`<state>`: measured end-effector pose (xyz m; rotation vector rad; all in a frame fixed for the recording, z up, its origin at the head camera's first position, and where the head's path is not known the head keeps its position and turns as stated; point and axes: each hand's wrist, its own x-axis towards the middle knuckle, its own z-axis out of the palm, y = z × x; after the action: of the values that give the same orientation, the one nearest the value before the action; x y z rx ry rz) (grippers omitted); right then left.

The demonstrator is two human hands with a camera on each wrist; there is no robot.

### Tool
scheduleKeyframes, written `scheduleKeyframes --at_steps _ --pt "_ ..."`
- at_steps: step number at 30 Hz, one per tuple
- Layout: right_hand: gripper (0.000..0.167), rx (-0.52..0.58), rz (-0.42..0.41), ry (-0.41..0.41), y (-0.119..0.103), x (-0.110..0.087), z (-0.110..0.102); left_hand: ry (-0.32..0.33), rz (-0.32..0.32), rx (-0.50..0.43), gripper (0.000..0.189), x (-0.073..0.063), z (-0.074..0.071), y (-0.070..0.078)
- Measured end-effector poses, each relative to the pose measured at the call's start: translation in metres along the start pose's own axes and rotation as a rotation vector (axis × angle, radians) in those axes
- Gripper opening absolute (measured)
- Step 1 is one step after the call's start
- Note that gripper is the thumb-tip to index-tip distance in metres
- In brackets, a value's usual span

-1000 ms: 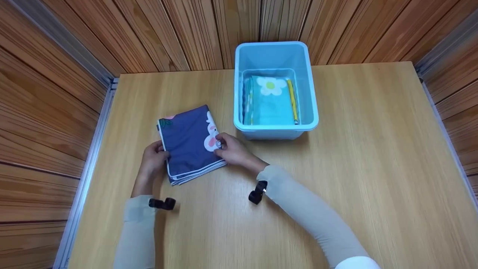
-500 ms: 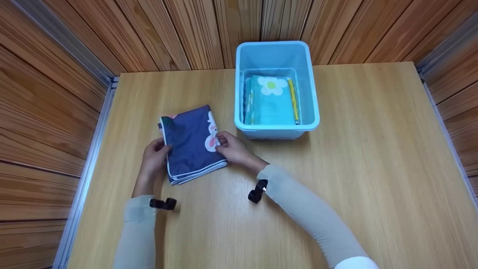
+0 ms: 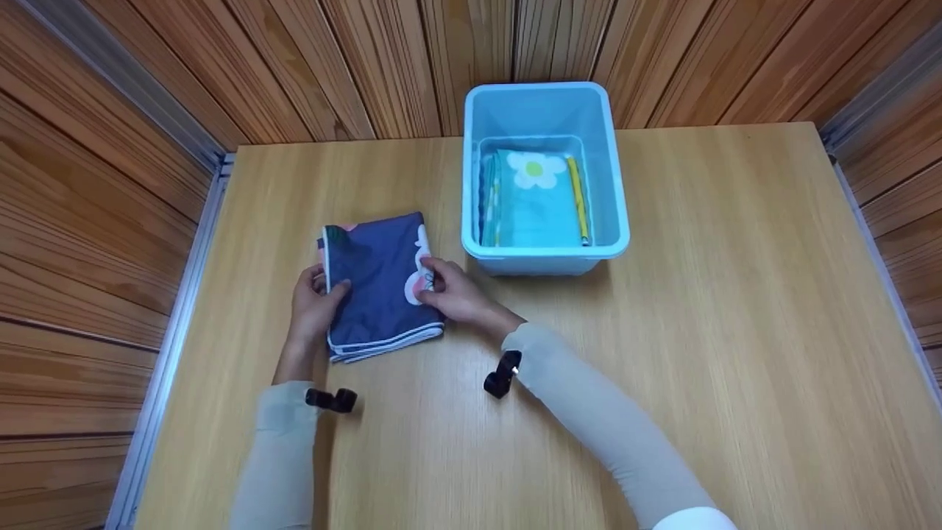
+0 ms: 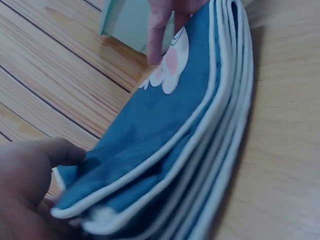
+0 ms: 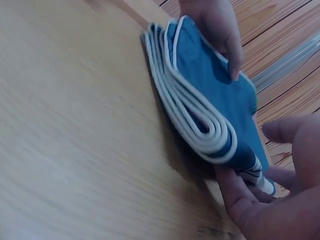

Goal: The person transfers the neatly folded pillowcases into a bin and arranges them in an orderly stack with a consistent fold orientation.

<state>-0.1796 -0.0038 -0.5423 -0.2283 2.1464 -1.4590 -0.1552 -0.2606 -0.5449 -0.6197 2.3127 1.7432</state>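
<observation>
A: What is the left hand (image 3: pixel 313 298) doing?

B: It lies at the 9 o'clock edge of the folded navy-blue cloth with white piping and a pale flower print (image 3: pixel 379 283). The thumb is laid over the top layer and the fingers are tucked under the edge, so it pinches the stack. The forearm, in a pale grey sleeve, runs back toward 6 o'clock. The left wrist view shows the thumb (image 4: pixel 47 160) curled onto the blue fabric (image 4: pixel 165 125).

A: And the right hand (image 3: pixel 449 294)?

B: It grips the 3 o'clock edge of the same cloth, thumb on the flower print, fingers curled beneath. In the right wrist view the fingers (image 5: pixel 240 200) cradle the rolled fold (image 5: pixel 210 120) from below. That forearm slants away toward 5 o'clock.

A: Where does the cloth lie?

B: Flat on the light wooden table (image 3: pixel 736 309), left of centre, held between both hands, piped edges facing 6 o'clock.

A: What lies farther out?

B: At 1 o'clock from the cloth, just beside it, stands a light-blue plastic bin (image 3: pixel 544 254). Inside it lies a folded turquoise cloth with a white flower and yellow stripe (image 3: pixel 537 199). Wooden slat walls (image 3: pixel 331 66) enclose the table.
</observation>
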Motion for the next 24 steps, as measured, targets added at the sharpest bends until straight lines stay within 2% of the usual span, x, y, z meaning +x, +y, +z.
scheduleKeyframes --at_steps 3,6,11,15,18,22,24 --pt "0.066 -0.066 0.011 -0.032 0.001 0.0 0.001 -0.001 0.075 0.006 0.064 0.002 0.004 -0.003" --pt "0.065 -0.048 0.004 -0.04 0.002 0.002 0.003 0.0 0.106 0.04 0.063 0.002 0.006 -0.003" --pt "0.062 0.065 0.014 -0.013 0.006 0.003 0.004 -0.031 0.106 0.091 0.06 0.003 0.007 -0.002" --pt "0.063 0.121 0.02 0.002 0.007 0.005 0.006 -0.067 0.108 0.082 0.062 0.002 0.008 -0.003" --pt "0.064 0.123 0.009 0.005 0.007 0.006 0.009 -0.077 0.096 0.061 0.067 0.001 0.01 -0.005" --pt "0.064 0.098 -0.016 0.003 0.008 0.006 0.01 -0.078 0.058 -0.017 0.077 0.0 0.015 -0.007" --pt "0.064 0.077 -0.029 0.013 0.011 0.006 0.011 -0.082 0.061 -0.034 0.079 0.0 0.017 -0.008"
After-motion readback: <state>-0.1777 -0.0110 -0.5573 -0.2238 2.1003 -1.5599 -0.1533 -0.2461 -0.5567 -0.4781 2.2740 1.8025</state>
